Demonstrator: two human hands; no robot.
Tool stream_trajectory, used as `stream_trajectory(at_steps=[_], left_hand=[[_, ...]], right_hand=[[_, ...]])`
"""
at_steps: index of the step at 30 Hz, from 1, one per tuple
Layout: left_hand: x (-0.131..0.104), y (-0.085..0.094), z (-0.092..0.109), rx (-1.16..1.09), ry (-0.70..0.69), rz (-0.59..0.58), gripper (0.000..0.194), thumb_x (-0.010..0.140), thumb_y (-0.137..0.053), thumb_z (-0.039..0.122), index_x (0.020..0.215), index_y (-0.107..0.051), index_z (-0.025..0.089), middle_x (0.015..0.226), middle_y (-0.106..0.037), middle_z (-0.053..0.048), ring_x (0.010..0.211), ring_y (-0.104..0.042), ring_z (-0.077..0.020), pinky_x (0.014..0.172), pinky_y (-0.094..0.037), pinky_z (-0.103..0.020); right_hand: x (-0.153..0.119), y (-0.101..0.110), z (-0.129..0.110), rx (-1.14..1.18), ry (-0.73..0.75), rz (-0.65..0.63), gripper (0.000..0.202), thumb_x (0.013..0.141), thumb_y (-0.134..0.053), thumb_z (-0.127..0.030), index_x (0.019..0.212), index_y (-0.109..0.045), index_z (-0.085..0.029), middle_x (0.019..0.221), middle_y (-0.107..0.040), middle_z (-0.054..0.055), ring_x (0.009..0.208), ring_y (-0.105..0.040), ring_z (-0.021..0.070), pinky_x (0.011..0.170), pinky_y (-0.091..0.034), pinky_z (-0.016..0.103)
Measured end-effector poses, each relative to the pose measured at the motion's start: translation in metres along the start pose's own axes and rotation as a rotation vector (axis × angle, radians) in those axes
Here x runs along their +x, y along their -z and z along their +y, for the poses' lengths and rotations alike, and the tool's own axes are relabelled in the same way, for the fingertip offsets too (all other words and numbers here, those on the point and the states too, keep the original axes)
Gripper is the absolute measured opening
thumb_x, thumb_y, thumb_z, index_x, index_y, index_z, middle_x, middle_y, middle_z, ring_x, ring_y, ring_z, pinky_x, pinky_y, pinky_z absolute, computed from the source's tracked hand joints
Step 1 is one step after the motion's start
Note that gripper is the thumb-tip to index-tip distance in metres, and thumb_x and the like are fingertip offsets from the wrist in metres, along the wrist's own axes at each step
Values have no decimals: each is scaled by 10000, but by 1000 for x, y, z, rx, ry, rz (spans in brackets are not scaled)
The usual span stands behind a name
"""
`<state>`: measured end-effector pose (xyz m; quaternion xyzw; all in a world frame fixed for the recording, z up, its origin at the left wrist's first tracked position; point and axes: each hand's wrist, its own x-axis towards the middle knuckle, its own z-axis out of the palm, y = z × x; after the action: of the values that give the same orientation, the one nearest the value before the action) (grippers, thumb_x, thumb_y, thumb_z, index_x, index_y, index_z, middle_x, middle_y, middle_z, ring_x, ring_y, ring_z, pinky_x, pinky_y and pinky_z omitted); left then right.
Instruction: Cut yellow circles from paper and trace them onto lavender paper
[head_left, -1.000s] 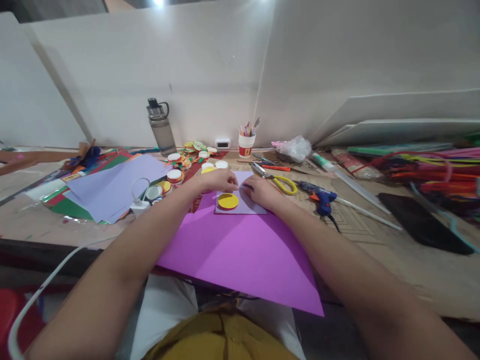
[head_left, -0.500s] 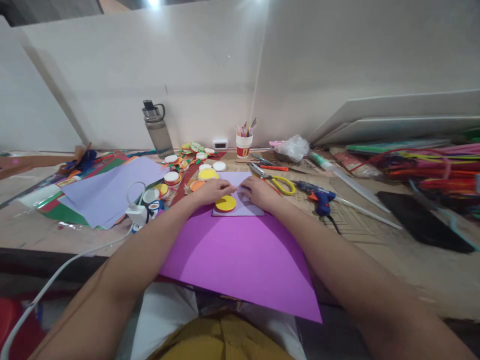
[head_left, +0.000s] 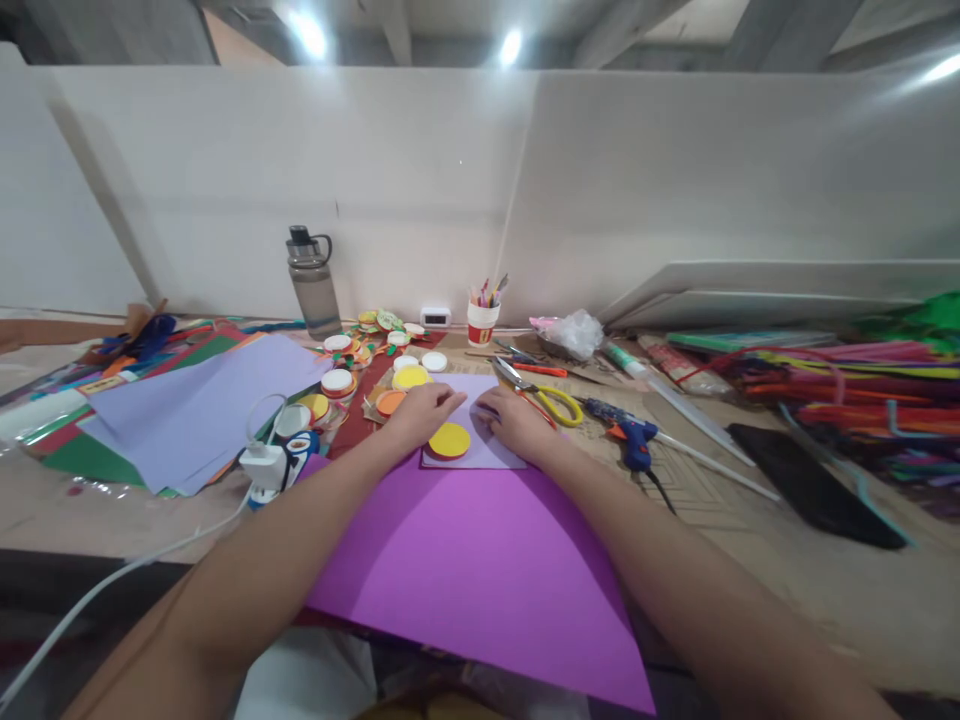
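My left hand (head_left: pixel 424 411) rests over a pale lilac sheet (head_left: pixel 489 452), its fingers drawn together and pointing right. Facing it across a small gap, my right hand (head_left: pixel 513 421) has its fingers curled inward. Anything pinched in either hand is too small or hidden to make out. A round yellow disc (head_left: pixel 450 440) lies on the lilac sheet just below my left fingers. Under the lilac sheet, a large bright purple sheet (head_left: pixel 480 570) extends past the table's front edge toward my lap.
Scissors with yellow handles (head_left: pixel 559 405) and a blue glue gun (head_left: pixel 637 440) lie to the right. Orange (head_left: pixel 390 402) and white discs (head_left: pixel 434 362) sit left. Farther out are a bottle (head_left: pixel 315 295), a paper cup (head_left: pixel 482 325), a power plug (head_left: pixel 264 465) and a black slab (head_left: pixel 814 490).
The view has tilted up, so everything sits lower in the picture. My hands have drawn slightly apart above the lilac sheet. The yellow disc stays in its place.
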<state>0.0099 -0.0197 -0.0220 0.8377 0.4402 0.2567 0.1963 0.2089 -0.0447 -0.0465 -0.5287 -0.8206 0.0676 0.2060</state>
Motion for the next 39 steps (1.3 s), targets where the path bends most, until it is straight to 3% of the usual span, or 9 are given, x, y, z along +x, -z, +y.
stream_trajectory(at_steps=[7,15,21,31,39], left_hand=[[-3,-9,1,44,48,-38,433,935,-378,477,707,-598,182,763,-683,-60,722,-584,-171,691,-393,-289],[-2,-9,-2,-20,109,-48,483,958,-339,464,769,-659,156,822,-707,-92,779,-617,-177,746,-412,-288],[-3,-10,-2,-8,76,-40,495,967,-341,459,794,-672,133,794,-688,-97,733,-586,-179,695,-390,-299],[-6,-9,1,29,106,-23,458,962,-360,440,747,-638,146,735,-651,-76,675,-533,-160,664,-355,-295],[-7,-11,1,75,131,-42,420,949,-393,448,804,-655,153,829,-688,-94,768,-595,-179,723,-405,-296]], right_hand=[[1,0,-6,-34,-22,6,228,873,-521,-132,1050,-665,-145,1131,-656,126,1068,-599,214,972,-452,312],[23,23,-9,-44,-74,-62,193,866,-571,-210,996,-709,-176,1039,-711,87,980,-645,207,907,-475,315],[59,41,-4,13,-160,137,190,846,-564,-207,946,-721,-166,963,-729,93,874,-646,204,815,-468,302],[111,54,19,145,-329,462,267,835,-504,-260,920,-722,-133,795,-703,67,703,-601,172,692,-448,292],[166,81,50,217,-349,568,304,859,-434,-239,927,-711,-135,924,-716,106,826,-634,189,758,-457,295]])
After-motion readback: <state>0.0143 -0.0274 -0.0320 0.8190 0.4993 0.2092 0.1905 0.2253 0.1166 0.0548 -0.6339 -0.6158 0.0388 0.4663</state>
